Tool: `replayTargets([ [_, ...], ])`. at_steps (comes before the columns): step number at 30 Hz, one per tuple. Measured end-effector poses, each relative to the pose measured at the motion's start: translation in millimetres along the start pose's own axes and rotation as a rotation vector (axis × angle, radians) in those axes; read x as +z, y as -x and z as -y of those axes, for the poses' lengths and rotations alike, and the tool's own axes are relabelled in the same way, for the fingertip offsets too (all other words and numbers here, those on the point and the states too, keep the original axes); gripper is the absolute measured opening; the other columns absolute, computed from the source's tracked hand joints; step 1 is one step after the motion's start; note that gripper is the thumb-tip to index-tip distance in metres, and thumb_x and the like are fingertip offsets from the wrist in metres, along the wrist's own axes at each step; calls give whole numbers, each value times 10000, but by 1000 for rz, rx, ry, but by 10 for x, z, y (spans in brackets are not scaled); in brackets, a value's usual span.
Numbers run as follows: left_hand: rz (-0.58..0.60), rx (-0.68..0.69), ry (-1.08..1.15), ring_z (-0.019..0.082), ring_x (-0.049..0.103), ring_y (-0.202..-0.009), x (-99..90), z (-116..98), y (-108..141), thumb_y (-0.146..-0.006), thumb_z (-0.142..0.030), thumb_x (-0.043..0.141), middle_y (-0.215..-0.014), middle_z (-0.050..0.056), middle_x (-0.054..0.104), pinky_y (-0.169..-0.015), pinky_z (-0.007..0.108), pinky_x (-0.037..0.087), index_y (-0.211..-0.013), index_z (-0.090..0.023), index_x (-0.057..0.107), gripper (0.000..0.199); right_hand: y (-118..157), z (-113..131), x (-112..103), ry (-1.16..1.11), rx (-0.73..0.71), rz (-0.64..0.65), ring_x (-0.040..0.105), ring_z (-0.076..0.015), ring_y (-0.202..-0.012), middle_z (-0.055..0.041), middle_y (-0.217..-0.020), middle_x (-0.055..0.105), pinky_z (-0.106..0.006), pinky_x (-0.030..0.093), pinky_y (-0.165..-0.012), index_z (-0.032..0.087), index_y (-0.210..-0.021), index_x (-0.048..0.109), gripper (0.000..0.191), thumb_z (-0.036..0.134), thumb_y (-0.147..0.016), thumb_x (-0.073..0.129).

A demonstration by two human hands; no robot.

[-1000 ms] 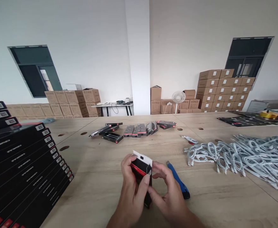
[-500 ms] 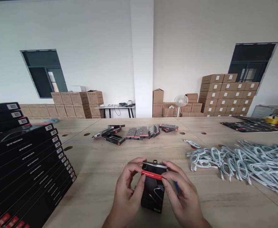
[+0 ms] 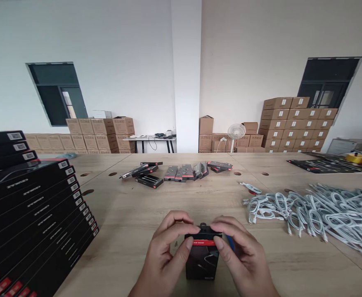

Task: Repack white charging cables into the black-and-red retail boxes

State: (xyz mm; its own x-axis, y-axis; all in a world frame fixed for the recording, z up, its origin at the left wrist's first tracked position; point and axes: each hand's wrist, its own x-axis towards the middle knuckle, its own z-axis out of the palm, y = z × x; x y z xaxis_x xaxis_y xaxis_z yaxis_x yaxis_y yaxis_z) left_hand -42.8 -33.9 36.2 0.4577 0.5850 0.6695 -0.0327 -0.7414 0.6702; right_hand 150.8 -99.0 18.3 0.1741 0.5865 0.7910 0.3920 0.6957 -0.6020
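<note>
My left hand (image 3: 168, 255) and right hand (image 3: 244, 255) pinch the top of the black box (image 3: 202, 264), upright at the near side of the wood-grained table (image 3: 131, 218). Beyond, stacked cartons (image 3: 296, 123) and a fan (image 3: 236, 131) stand before the pale wall (image 3: 249, 62).

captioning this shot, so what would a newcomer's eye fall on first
Probably the tall stack of black retail boxes with white labels, filling the left side of the table. Next would come the tangled heap of pale grey cables spread over the right side. At the bottom centre, the left hand and right hand meet at the top of a black cable box with a red band.
</note>
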Motion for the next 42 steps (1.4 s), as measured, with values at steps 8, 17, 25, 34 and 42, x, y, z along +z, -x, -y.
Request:
replayTargets([
  [8,40,41,49,165,632,-1045,-36,-51,-44,-997,-209,528,-1100,36,640,-895,263,494,-1107,-314,714,241,-49,65,-16,-108,102,47,690,-172,-962,-40,-1001,696,-255,568,-822,314,-1071,769,192,240,-967,625],
  [17,94,103,29,178,627,-1082,-89,36,-20,-988,-178,519,-1186,46,621,-935,298,489,-1139,-330,719,293,-104,59,-186,-121,91,232,674,-161,-1043,-33,-1083,675,-249,546,-891,336,-1067,754,190,233,-965,631],
  [25,73,110,55,186,636,-1071,-70,92,-15,-960,-181,559,-1190,46,639,-930,311,486,-1106,-329,732,271,-105,-9,-238,-42,-12,285,705,-163,-1093,-30,-1157,723,-250,567,-928,345,-1088,751,268,152,-917,679],
  [34,-9,-108,-361,390,339,-1464,272,297,92,-726,-256,783,-1641,135,245,-1172,556,362,-1576,-330,305,978,-11,-370,-80,143,123,-209,756,-237,-1005,-82,-1073,792,-308,617,-890,245,-954,792,186,388,-877,702],
  [42,120,-385,-679,441,473,-1305,508,295,105,-577,-117,752,-1426,208,473,-1094,649,403,-1593,-257,293,1124,232,-1318,-278,195,439,-81,787,-270,-872,-80,-1093,800,-262,650,-637,246,-1051,776,492,639,-781,652],
])
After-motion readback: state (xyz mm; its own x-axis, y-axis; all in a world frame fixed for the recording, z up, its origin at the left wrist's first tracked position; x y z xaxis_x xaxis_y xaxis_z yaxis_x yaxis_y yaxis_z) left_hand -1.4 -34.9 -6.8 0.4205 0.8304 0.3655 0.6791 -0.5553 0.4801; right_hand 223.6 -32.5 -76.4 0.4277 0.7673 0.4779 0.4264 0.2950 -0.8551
